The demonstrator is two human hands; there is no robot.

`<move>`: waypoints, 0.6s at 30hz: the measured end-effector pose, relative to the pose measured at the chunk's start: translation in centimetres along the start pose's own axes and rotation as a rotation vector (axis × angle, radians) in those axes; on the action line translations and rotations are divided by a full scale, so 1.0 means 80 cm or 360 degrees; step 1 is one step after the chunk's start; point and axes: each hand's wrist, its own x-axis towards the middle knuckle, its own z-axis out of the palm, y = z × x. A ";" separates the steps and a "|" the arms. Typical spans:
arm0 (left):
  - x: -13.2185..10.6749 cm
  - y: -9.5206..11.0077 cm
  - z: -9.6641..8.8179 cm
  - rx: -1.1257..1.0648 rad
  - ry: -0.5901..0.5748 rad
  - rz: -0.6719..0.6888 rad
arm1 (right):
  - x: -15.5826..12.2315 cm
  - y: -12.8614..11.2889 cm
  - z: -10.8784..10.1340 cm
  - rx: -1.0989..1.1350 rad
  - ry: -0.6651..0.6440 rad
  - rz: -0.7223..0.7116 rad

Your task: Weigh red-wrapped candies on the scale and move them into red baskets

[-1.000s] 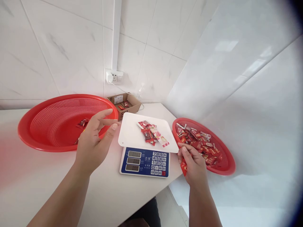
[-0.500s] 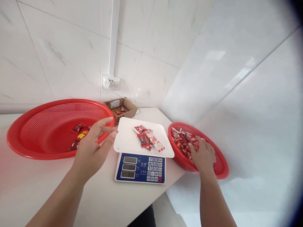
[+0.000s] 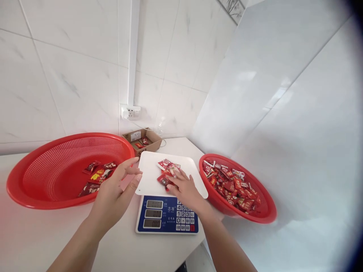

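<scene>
My right hand (image 3: 185,189) lies on the white tray (image 3: 150,177) of the digital scale (image 3: 167,219), fingers spread over a small pile of wrapped candies (image 3: 166,166); what is under the palm is hidden. My left hand (image 3: 115,192) hovers open just left of the tray, fingers apart and empty, near the rim of the large red basket (image 3: 42,196). That basket holds a few wrapped candies (image 3: 98,175).
A smaller red basket (image 3: 266,217) full of red candies stands right of the scale at the table's corner. A small cardboard box (image 3: 144,140) with a few candies sits by the wall, below a wall socket (image 3: 129,112). White tiled walls close in behind and to the right.
My right hand left the small basket and moved left onto the scale's tray, over the candies. The left hand stayed in place. The view tilted, so everything sits lower in the frame.
</scene>
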 end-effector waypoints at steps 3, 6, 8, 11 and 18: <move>0.001 -0.003 0.001 -0.0023 -0.0020 0.0019 | -0.006 -0.005 -0.002 0.0094 -0.0070 -0.0104; 0.001 -0.006 0.002 -0.0035 -0.0032 0.0034 | -0.017 0.011 -0.011 0.0148 0.0108 -0.0010; 0.000 -0.006 0.001 -0.0038 -0.0032 0.0037 | -0.024 0.036 -0.017 0.0094 0.0293 0.0111; 0.001 -0.003 0.000 -0.0014 -0.0038 0.0005 | -0.035 0.087 -0.021 -0.0096 0.0494 0.0347; 0.023 -0.034 0.009 0.0321 0.0062 0.0025 | -0.050 0.142 -0.018 -0.0145 0.0571 0.0560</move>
